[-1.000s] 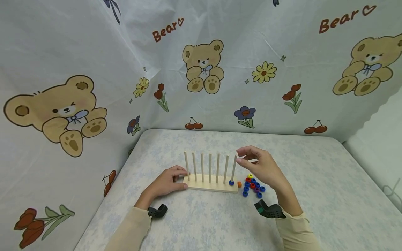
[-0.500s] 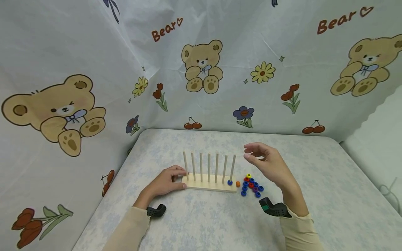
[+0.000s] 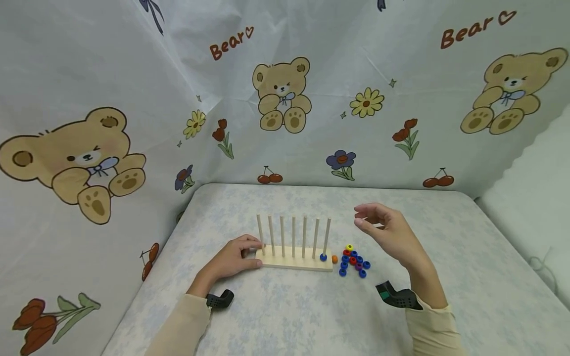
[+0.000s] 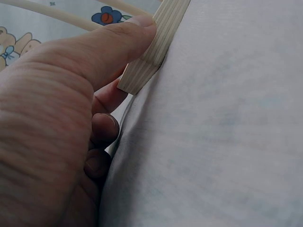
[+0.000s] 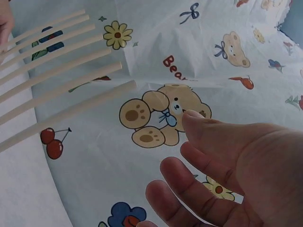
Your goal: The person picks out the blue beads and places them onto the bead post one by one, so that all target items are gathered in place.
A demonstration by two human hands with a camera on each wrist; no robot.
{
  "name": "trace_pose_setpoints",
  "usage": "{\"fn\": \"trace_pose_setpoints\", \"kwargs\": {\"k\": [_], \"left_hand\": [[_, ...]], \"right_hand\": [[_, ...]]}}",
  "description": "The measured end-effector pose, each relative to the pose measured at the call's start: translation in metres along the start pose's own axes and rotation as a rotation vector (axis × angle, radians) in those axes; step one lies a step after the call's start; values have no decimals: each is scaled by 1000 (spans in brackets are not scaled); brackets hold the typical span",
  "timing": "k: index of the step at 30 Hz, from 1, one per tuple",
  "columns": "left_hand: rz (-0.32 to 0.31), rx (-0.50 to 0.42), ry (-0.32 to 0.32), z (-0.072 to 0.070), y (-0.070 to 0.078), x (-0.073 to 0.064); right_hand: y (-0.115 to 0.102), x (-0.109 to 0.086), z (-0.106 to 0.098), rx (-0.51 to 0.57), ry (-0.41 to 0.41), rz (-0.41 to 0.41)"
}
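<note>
A pale wooden base carries a row of several upright pegs. One blue bead sits at the foot of the rightmost peg. My left hand grips the base's left end, thumb at the front edge and fingers behind. In the left wrist view the thumb presses on the wooden end. Raised off the table to the right of the pegs, my right hand holds nothing, its fingers loosely bent and thumb apart. The right wrist view shows the bare peg tops left of that hand.
An orange bead lies against the base's right end. Beside it is a loose cluster of blue, red, purple and yellow beads. The pale patterned table meets a bear-print cloth behind.
My right hand has moved away from the rightmost peg, to the right. My left hand keeps its grip on the base. The whole head view has shifted slightly.
</note>
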State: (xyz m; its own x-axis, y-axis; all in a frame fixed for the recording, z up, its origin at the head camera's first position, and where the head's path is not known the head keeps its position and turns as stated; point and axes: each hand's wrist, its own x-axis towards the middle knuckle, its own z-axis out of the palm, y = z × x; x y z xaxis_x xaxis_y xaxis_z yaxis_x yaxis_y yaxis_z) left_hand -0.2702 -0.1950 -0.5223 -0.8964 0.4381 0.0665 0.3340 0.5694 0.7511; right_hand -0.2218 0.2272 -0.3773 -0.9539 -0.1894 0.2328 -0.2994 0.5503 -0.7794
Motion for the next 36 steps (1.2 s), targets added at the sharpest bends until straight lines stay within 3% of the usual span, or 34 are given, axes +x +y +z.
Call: {"fn": "trace_pose_setpoints", "kwargs": {"k": [7,24,36], "left_hand": [[12,-4,11,-1,1,-2],[0,14,14,-5,2,1],[-10,-12,15,0,3,-1]], "right_hand": [[10,-7,-7,-130,53,25],[27,-20,-18,-129,28,78],[49,-38,-23,-145,9,135]]}}
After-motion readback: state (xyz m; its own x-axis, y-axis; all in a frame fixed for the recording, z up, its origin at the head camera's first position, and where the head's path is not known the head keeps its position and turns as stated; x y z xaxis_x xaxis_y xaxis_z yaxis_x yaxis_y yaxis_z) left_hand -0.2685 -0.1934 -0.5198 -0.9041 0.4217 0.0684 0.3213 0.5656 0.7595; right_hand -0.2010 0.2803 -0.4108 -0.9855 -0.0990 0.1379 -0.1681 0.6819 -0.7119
